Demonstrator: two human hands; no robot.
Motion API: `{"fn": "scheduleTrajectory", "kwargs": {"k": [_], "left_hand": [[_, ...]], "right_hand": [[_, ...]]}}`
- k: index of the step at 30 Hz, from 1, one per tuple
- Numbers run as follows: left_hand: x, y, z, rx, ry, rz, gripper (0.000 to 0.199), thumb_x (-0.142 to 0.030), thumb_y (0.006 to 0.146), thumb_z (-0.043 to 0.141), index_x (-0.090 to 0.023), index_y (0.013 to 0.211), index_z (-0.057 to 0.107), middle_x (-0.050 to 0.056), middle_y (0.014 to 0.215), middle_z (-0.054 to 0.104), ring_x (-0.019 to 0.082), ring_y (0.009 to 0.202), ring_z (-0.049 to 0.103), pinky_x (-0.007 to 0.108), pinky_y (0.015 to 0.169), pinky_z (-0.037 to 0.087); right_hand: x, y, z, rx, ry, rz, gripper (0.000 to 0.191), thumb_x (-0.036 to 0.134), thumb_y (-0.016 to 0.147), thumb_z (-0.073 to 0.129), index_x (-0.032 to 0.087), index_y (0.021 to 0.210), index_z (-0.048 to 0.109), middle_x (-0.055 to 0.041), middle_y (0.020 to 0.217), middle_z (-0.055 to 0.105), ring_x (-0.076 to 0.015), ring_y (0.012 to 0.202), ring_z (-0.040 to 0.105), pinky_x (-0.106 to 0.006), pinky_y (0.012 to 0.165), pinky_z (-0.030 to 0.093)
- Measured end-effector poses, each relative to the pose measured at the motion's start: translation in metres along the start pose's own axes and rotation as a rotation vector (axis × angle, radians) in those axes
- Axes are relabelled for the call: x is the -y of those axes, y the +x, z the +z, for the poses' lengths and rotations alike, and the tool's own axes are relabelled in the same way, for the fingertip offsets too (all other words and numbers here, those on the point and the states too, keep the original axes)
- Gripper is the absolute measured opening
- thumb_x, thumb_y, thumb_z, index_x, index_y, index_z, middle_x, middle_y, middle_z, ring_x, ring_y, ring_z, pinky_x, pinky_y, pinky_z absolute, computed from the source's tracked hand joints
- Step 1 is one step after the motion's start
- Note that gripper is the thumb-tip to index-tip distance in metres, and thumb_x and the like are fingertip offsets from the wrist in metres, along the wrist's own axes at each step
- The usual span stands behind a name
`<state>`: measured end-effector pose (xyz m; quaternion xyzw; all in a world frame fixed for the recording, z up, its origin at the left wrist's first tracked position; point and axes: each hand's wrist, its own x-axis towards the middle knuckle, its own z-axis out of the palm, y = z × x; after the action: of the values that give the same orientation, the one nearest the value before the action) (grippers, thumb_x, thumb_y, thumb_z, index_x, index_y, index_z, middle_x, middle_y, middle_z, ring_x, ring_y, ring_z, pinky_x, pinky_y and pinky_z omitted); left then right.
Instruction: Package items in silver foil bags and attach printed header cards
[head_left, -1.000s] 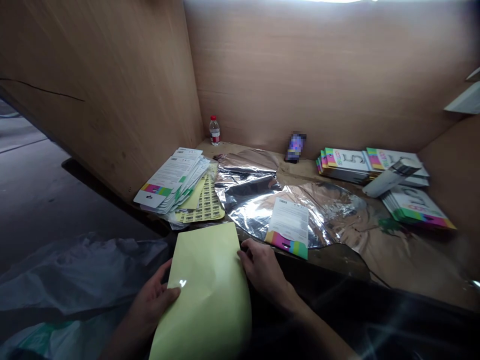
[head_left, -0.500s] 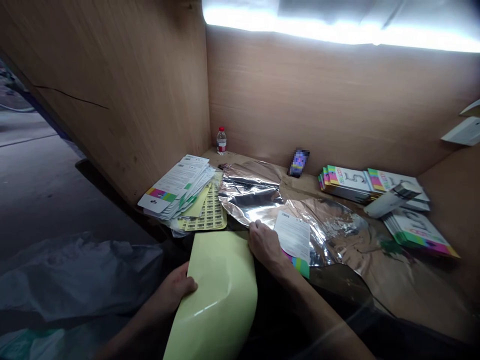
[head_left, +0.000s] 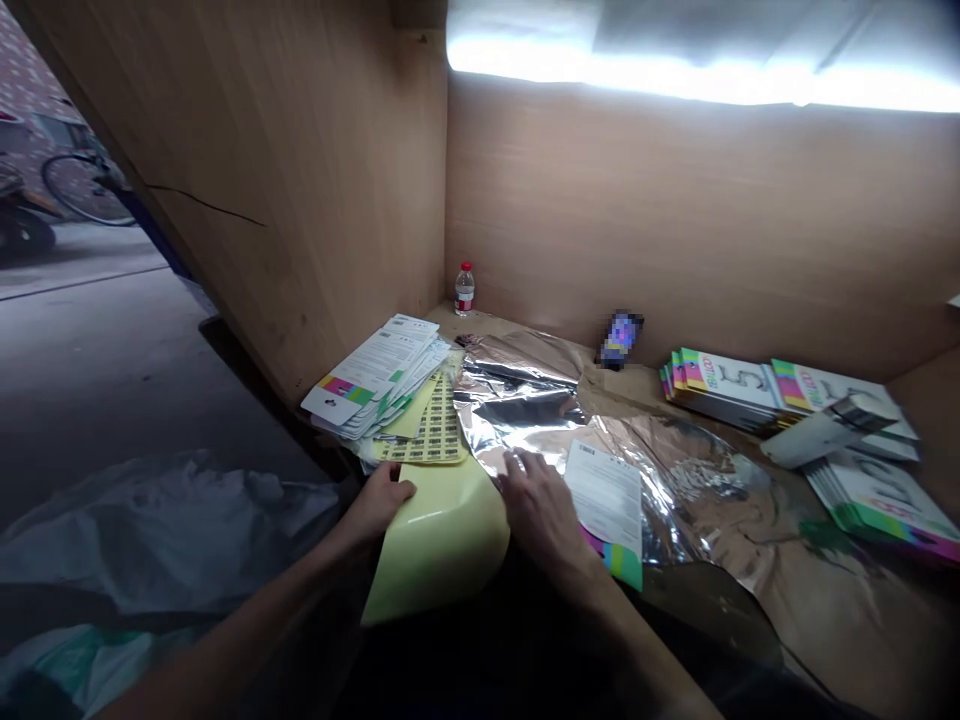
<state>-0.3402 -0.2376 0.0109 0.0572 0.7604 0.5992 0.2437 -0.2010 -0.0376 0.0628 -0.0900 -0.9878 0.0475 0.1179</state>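
Observation:
A pale yellow sheet (head_left: 442, 540) hangs curved over the near edge of the worktop. My left hand (head_left: 379, 500) pinches its left edge between thumb and fingers. At the sheet's right side lies my right hand (head_left: 536, 500), its fingers spread over the edge of the silver foil (head_left: 517, 385). Just right of that hand is a printed card (head_left: 606, 490), white with a pink and green end. Behind my left hand, a sheet of small barcode labels (head_left: 439, 425) lies partly under a stack of similar cards (head_left: 375, 375).
At the back corner stands a small bottle (head_left: 465, 290) with a red cap. A phone (head_left: 620, 338) leans near the back panel. Card stacks (head_left: 727, 385) fill the right side, with a white cylinder (head_left: 814, 435) lying on them. White plastic bags (head_left: 172, 530) are at lower left.
My left hand has moved up and forward with the yellow sheet, which now sits farther in and shows less length. The fingers of my right hand have spread. The view has shifted left.

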Motion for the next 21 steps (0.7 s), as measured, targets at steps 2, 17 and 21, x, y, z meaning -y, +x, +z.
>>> {"fn": "scheduleTrajectory", "kwargs": {"k": [2, 17, 21], "left_hand": [[0.000, 0.011, 0.002, -0.026, 0.038, 0.046, 0.030, -0.031, 0.078, 0.069, -0.020, 0.101, 0.053, 0.001, 0.071, 0.070, 0.023, 0.061, 0.070, 0.030, 0.054, 0.053], [-0.009, 0.043, -0.019, -0.019, 1.051, 1.034, 0.029, -0.031, 0.104, 0.053, -0.024, 0.129, 0.067, 0.009, 0.148, 0.060, 0.032, 0.138, 0.051, 0.050, 0.112, 0.040], [-0.009, 0.068, -0.018, 0.134, 1.168, 0.950, 0.037, -0.038, 0.103, 0.056, -0.032, 0.139, 0.063, 0.003, 0.156, 0.054, 0.033, 0.148, 0.042, 0.053, 0.116, 0.034]], "right_hand": [[0.017, 0.000, 0.012, -0.009, 0.091, -0.095, 0.042, 0.029, 0.108, 0.042, 0.010, 0.143, 0.053, -0.0201, 0.143, 0.059, -0.0306, 0.131, 0.055, -0.043, 0.106, 0.047], [-0.002, 0.053, 0.070, 0.042, 0.141, -0.099, 0.042, 0.026, 0.105, 0.045, 0.022, 0.146, 0.054, -0.0128, 0.154, 0.052, -0.0330, 0.141, 0.042, -0.051, 0.115, 0.029], [-0.002, 0.035, 0.069, 0.043, 0.213, -0.089, 0.023, 0.012, 0.096, 0.053, 0.022, 0.102, 0.073, -0.0099, 0.113, 0.067, -0.0256, 0.106, 0.056, -0.039, 0.093, 0.042]]}}
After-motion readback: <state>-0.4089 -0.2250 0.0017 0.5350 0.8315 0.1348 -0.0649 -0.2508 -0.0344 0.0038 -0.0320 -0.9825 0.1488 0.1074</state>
